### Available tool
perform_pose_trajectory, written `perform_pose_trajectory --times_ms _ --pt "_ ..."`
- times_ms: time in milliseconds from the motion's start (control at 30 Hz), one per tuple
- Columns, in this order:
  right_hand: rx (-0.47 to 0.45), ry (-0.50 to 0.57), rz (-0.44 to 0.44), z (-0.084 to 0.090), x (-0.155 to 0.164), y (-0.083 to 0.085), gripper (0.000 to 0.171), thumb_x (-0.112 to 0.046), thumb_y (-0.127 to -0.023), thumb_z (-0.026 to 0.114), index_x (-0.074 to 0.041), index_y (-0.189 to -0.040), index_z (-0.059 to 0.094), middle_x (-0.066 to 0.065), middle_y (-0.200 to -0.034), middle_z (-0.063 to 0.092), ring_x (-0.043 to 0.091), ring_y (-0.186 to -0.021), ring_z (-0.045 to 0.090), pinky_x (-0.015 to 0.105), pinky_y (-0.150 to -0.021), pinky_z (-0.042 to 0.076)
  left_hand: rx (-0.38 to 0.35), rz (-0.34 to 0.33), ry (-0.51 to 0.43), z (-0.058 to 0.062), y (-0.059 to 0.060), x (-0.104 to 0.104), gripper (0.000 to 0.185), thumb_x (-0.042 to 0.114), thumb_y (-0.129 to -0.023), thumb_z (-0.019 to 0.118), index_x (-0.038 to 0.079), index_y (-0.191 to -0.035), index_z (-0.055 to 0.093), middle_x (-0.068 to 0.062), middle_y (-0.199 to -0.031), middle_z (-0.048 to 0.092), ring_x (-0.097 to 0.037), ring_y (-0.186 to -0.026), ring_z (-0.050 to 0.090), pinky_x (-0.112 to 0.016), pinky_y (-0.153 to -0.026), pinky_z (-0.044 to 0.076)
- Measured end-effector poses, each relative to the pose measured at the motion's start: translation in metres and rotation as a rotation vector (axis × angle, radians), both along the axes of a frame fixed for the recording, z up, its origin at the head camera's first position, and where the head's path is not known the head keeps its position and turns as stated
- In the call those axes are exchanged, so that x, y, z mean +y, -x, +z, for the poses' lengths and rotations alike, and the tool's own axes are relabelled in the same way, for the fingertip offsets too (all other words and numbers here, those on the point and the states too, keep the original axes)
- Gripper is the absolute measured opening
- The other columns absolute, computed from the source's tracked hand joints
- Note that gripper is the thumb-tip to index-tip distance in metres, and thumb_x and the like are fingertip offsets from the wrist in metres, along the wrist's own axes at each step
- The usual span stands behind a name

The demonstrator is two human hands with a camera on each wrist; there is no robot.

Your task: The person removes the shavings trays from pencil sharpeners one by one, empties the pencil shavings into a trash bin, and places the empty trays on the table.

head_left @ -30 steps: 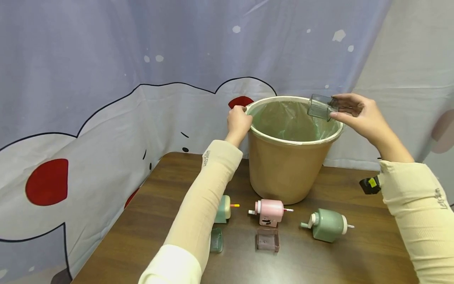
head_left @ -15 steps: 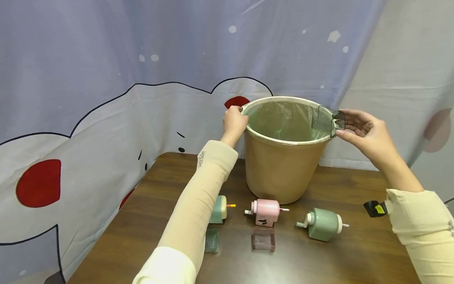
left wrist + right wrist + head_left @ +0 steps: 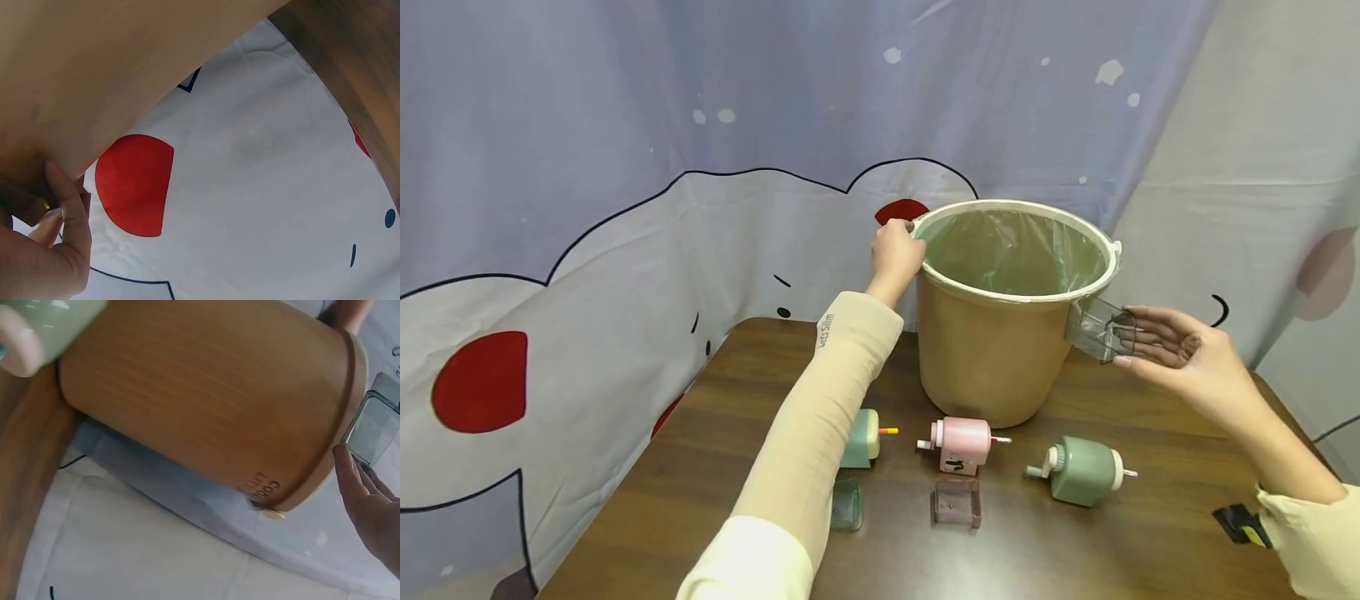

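Note:
My left hand (image 3: 897,258) grips the left rim of a tan bin (image 3: 996,358) lined with a thin plastic bag; the left wrist view shows its fingers and thumb (image 3: 65,231) at the rim. A clear grey-green shavings tray (image 3: 1086,327) is pinched between the fingers and thumb of my right hand (image 3: 1198,354), outside the bin by its right wall and below the rim. In front of the bin stand three crank pencil sharpeners: a teal one (image 3: 857,442) partly behind my left sleeve, a pink one (image 3: 966,442) and a green one (image 3: 1084,472).
A teal tray (image 3: 847,504), partly behind the left sleeve, and a pinkish clear tray (image 3: 957,504) lie on the brown table (image 3: 1037,558) in front of their sharpeners. A patterned curtain (image 3: 760,250) hangs behind the table and along its left side.
My right hand has brought the shavings tray from over the bin's opening, past the right rim, down outside the wall. My left hand has stayed on the rim.

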State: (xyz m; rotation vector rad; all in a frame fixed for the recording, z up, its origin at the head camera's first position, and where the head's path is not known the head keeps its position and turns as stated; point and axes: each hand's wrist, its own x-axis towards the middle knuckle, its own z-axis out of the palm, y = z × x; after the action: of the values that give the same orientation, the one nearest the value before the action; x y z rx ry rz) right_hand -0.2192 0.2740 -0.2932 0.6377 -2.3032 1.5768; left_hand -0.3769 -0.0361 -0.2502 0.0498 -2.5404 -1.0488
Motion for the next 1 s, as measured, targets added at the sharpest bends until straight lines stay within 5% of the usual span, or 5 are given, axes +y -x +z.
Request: perform_pose_trajectory --times_ms 367,533,767,900,1000 --pt "0.010 -0.202 -0.082 -0.046 0.012 -0.021 0.053 0.009 -0.074 0.071 -0.006 -0.122 0.054 -0.029 -0.107 0.056 -0.015 -0.093 0.057 0.002 -0.079 0.044 -0.003 0.007 0.001 -0.001 0.002 0.003 0.040 0.009 -0.085 0.055 0.006 -0.124 0.062 -0.010 -0.122 0.064 -0.029 -0.107 0.062 -0.036 -0.090 0.050" --pt "-0.046 -0.237 -0.045 -0.066 0.015 -0.027 0.054 0.007 -0.075 0.072 0.013 -0.123 0.048 -0.033 -0.105 0.055 -0.014 -0.093 0.057 0.006 -0.076 0.047 -0.006 0.010 0.009 0.000 0.001 0.003 0.040 0.009 -0.085 0.054 0.007 -0.124 0.062 -0.009 -0.122 0.065 -0.029 -0.107 0.062 -0.036 -0.091 0.050" --pt "-0.074 -0.295 0.043 -0.097 0.020 -0.037 0.054 0.006 -0.073 0.074 0.013 -0.121 0.049 -0.033 -0.108 0.054 -0.012 -0.095 0.058 0.011 -0.073 0.051 -0.008 0.014 0.009 -0.001 0.000 0.004 0.039 0.009 -0.086 0.054 0.007 -0.124 0.063 -0.010 -0.121 0.065 -0.029 -0.107 0.062 -0.036 -0.091 0.050" --pt "-0.043 -0.351 0.126 -0.113 0.021 -0.043 0.053 0.004 -0.071 0.076 0.011 -0.117 0.051 -0.002 -0.108 0.067 -0.011 -0.095 0.058 0.014 -0.072 0.053 -0.014 0.014 0.006 -0.001 0.000 0.004 0.039 0.010 -0.086 0.055 0.006 -0.125 0.062 -0.010 -0.123 0.064 -0.029 -0.107 0.062 -0.036 -0.090 0.051" --pt "-0.038 -0.390 0.223 -0.124 0.022 -0.044 0.052 0.002 -0.072 0.076 0.013 -0.116 0.051 0.028 -0.104 0.062 -0.011 -0.096 0.057 0.014 -0.072 0.053 -0.014 0.020 0.001 -0.002 0.001 0.003 0.039 0.010 -0.086 0.055 0.006 -0.125 0.062 -0.010 -0.122 0.064 -0.030 -0.106 0.062 -0.036 -0.089 0.051"
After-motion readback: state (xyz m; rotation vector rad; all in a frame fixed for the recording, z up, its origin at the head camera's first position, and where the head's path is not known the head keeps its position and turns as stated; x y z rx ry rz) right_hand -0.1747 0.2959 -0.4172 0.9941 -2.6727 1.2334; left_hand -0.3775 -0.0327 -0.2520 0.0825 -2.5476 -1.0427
